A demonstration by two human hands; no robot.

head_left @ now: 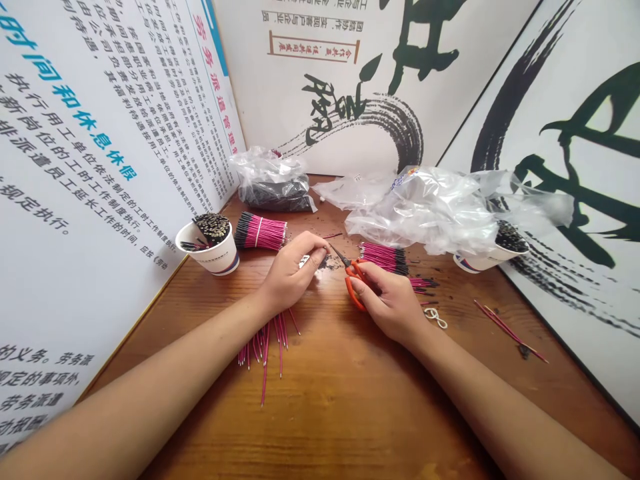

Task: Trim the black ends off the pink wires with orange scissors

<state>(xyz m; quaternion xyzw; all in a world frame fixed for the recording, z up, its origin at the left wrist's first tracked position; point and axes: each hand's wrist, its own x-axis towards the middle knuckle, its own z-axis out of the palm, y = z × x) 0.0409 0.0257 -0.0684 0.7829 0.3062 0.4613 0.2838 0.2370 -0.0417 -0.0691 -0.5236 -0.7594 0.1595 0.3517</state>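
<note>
My right hand (393,297) is closed round the orange handles of a pair of scissors (355,270), whose dark blades point up and left toward my left fingertips. My left hand (295,270) is closed in a pinch at the middle of the table; what its fingertips hold is too small to make out. Loose pink wires (267,343) lie under and below my left wrist, spread toward me. Beyond my right hand lies a bundle of pink wires with black ends (384,257). Small dark bits (330,261) are scattered between the hands.
On the wooden table (320,413), a paper cup (217,257) of black-tipped pieces and a banded wire bundle (260,231) stand at left. Plastic bags (277,190) lie behind. Another cup (487,259), white bands (436,318) and loose wires (510,330) are at right. Printed panels surround the table.
</note>
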